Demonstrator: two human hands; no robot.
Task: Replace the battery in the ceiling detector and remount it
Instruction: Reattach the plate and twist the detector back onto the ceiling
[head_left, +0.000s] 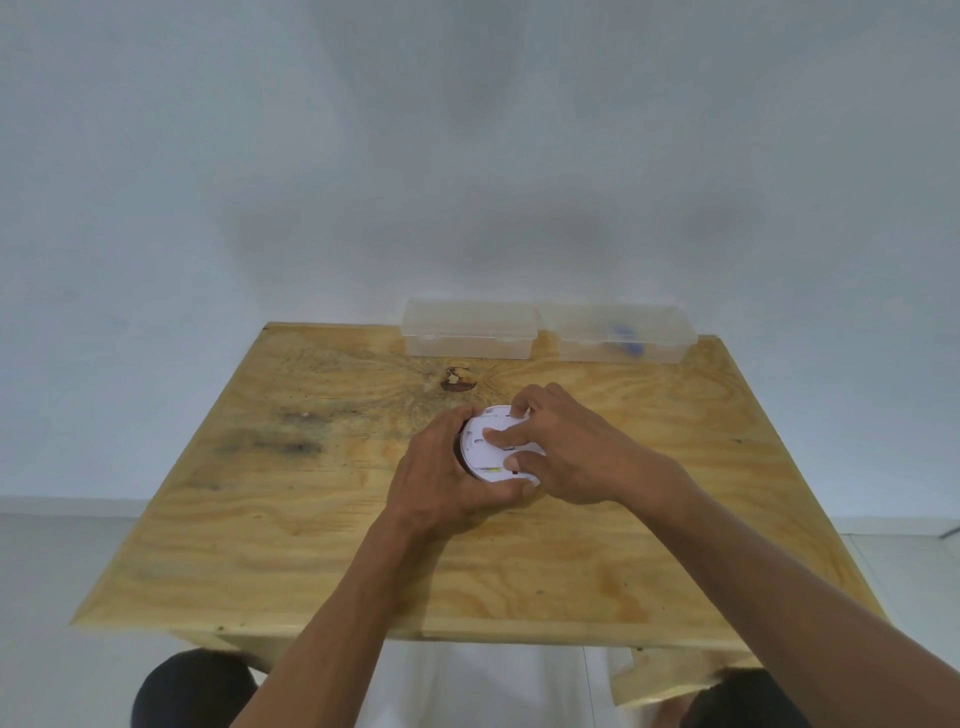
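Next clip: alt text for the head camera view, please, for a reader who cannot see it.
Both hands hold a round white detector on a wooden table: the left hand grips its left rim while the right hand presses fingers onto its flat top face. Two clear plastic boxes sit closed at the table's far edge; the right one holds something blue.

A knotty plywood worktop (322, 519) stands against a plain pale wall (363, 156), light floor (52, 571) beneath it.

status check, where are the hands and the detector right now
Left hand cups detector on the table. Right hand presses fingers onto its back. Two plastic boxes behind, clear of work.
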